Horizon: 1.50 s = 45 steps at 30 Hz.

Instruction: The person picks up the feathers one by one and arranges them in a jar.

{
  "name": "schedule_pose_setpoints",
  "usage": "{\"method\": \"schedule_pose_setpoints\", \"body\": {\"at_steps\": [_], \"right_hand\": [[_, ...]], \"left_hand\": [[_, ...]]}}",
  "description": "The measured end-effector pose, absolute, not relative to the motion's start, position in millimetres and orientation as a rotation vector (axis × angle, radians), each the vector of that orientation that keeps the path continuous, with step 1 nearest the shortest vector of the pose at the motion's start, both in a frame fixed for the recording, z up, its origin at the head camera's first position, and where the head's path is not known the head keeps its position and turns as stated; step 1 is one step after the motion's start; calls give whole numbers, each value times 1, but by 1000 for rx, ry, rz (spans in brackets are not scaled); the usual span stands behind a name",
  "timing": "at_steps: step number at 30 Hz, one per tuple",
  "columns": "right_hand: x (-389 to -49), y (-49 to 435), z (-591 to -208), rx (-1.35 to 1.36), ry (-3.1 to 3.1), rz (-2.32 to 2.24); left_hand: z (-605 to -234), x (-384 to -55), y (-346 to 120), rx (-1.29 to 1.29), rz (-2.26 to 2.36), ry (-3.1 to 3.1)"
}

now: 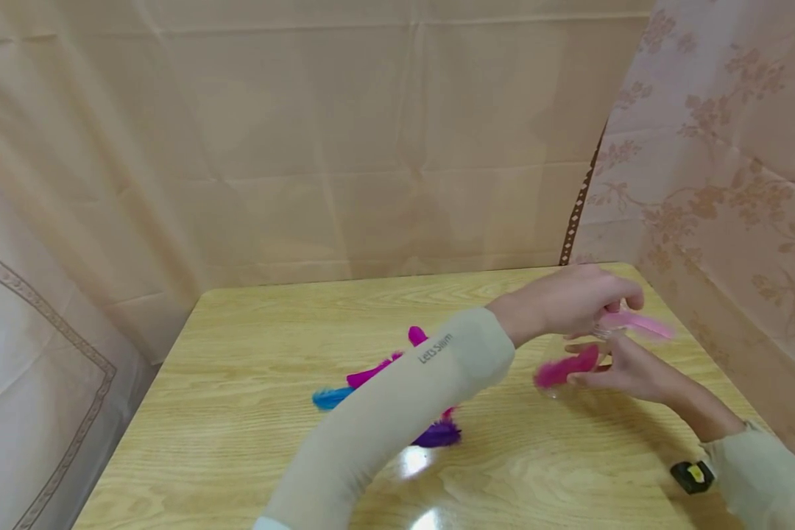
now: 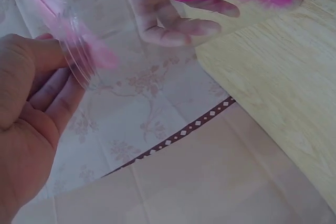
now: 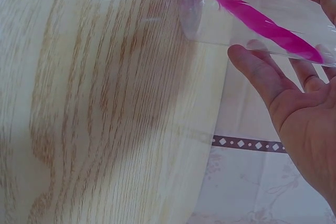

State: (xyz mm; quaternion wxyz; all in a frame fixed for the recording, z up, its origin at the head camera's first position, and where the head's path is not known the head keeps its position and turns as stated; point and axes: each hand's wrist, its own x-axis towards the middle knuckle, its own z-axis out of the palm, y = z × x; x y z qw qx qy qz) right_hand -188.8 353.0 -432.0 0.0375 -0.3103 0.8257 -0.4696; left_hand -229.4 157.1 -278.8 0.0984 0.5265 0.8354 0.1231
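A clear see-through bottle (image 3: 191,11) with a threaded neck (image 2: 79,51) lies tilted in my right hand (image 1: 636,374), whose fingers and thumb are around its side. Inside it is a magenta feather (image 3: 257,22), slanting along its length. At the bottle's mouth, my left hand (image 1: 570,298) pinches a light pink feather (image 1: 642,324) between thumb and fingers. In the left wrist view that pink feather (image 2: 97,48) overlaps the clear neck, its fluffy end pointing up and left.
Left of the bottle, partly behind my left sleeve (image 1: 397,405), lie magenta feathers (image 1: 369,373), a blue feather (image 1: 332,398) and a purple feather (image 1: 439,434). A small black object with a yellow patch (image 1: 692,477) is beside my right sleeve. Curtains (image 1: 371,147) hang around the wooden table (image 1: 238,442).
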Motion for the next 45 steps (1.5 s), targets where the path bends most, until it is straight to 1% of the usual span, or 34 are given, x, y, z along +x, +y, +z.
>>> {"method": "schedule_pose_setpoints", "body": {"at_steps": [6, 13, 24, 37, 40, 45], "right_hand": [[-191, 350, -431, -982, 2574, -1404], [-189, 347, -429, -865, 2598, -1367], [-189, 346, -427, -883, 2595, -1334], [-190, 347, -428, -861, 2587, -1404], [-189, 347, -428, -851, 2620, -1385], [-187, 346, -428, -822, 2614, -1378]], "left_hand": [[-274, -225, 161, 1508, 239, 2553], [-268, -222, 161, 1393, 223, 2569], [-276, -227, 159, 1480, 292, 2587], [-273, -232, 145, 1562, 379, 2600], [-274, -233, 143, 1601, 324, 2622], [-276, -231, 143, 1649, 41, 2692]]}}
